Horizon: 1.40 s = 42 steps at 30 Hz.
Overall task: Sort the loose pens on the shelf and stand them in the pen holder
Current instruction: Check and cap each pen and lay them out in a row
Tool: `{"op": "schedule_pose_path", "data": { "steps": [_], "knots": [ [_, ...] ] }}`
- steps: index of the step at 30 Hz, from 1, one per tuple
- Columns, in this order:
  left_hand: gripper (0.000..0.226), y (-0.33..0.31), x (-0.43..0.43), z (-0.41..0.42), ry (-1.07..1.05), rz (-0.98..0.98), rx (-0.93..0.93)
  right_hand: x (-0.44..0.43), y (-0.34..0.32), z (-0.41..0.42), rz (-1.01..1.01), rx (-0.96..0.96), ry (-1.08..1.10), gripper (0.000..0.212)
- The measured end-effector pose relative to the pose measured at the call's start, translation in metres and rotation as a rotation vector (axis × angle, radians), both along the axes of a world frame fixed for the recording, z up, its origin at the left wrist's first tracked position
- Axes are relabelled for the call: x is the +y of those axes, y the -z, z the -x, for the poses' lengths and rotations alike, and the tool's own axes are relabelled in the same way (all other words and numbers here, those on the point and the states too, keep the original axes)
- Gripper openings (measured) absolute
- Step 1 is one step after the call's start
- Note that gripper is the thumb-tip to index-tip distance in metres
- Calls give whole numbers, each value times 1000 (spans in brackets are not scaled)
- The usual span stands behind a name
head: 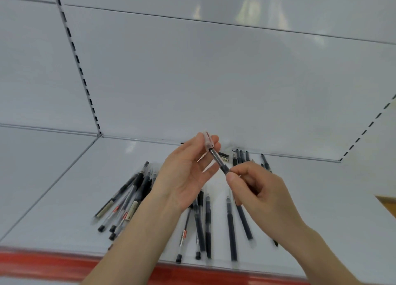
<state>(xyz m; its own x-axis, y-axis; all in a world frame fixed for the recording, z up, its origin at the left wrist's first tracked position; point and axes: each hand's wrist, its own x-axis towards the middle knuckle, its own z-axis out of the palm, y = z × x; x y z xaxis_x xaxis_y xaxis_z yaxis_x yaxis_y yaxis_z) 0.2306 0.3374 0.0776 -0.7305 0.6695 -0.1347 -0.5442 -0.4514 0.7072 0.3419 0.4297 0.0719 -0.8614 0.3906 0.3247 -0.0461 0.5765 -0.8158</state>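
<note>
Pen [218, 161] held between left grip [186, 174] and right grip [260, 191].

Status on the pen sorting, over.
Left hand pinches pen at clear cap, right hand pinches its barrel. Loose pens scattered on shelf. Pen holder not in view.

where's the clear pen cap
Head view, centre: the left hand pinches the clear pen cap at the end of the black pen in the right hand, above the loose pens.
</note>
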Motion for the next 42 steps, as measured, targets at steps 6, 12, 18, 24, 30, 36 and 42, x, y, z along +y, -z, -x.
{"op": "schedule_pose_path", "data": {
  "steps": [6,12,18,24,30,36,42],
  "knots": [
    [23,5,-1,-5,-195,123,347,2,0,0,73,-29,-10,17],
    [18,10,6,-9,-252,194,472,10,2,-2,68,-39,-5,20],
    [16,7,11,3,-228,226,509,28,-2,5,82,-154,-44,17],
    [20,28,12,19,-179,625,815,93,14,21,-130,-282,151,17],
    [30,41,12,19,8,1088,1256,95,33,50,-358,-468,163,24],
    [37,47,6,23,64,1175,1313,80,37,68,-509,-687,175,45],
    [28,46,9,38,26,1162,1290,82,35,68,-434,-753,159,44]
  ]
}}
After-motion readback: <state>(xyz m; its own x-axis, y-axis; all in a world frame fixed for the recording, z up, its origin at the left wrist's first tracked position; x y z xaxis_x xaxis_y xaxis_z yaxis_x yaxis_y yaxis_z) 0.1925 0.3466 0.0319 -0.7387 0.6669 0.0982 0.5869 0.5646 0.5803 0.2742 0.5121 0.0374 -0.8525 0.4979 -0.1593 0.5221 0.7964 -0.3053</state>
